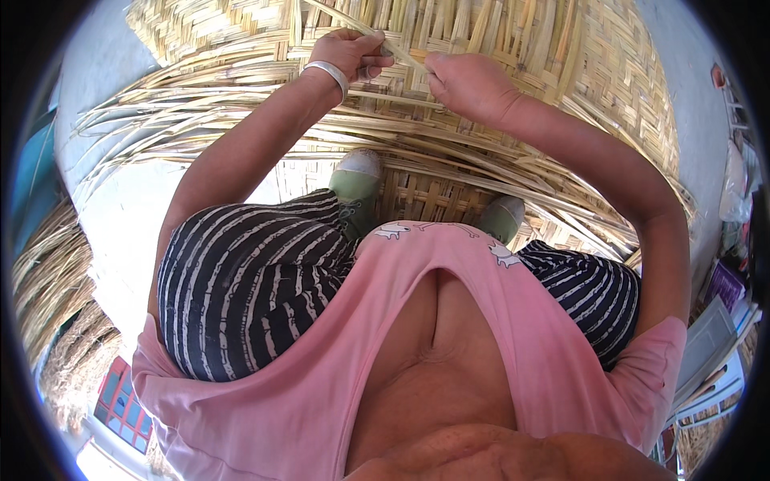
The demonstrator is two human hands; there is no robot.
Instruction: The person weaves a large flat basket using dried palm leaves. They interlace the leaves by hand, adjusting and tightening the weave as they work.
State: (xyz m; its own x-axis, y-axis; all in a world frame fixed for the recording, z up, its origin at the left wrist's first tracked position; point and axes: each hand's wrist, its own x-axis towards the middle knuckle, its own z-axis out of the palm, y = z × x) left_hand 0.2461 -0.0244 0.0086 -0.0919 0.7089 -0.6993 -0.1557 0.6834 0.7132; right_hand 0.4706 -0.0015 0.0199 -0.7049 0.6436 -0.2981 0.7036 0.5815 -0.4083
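A pale yellow flat strip [408,58], which looks like split reed or straw, runs slantwise between my two hands above a woven mat [618,72]. My left hand [350,54], with a light bangle at the wrist, pinches the strip between thumb and fingers. To its right, my right hand [473,85] is closed round the strip's lower part, its back turned up and its fingertips mostly hidden. The strip's upper end slopes away past my left hand to the far edge. Long loose strips [481,148] stick out from the mat's weave below both hands.
My green shoes [354,186] stand at the near side of the strips, over more woven matting [421,198]. Bundles of dry straw [56,276] lie at the far left. Assorted items, among them a purple box [724,284], line the right edge.
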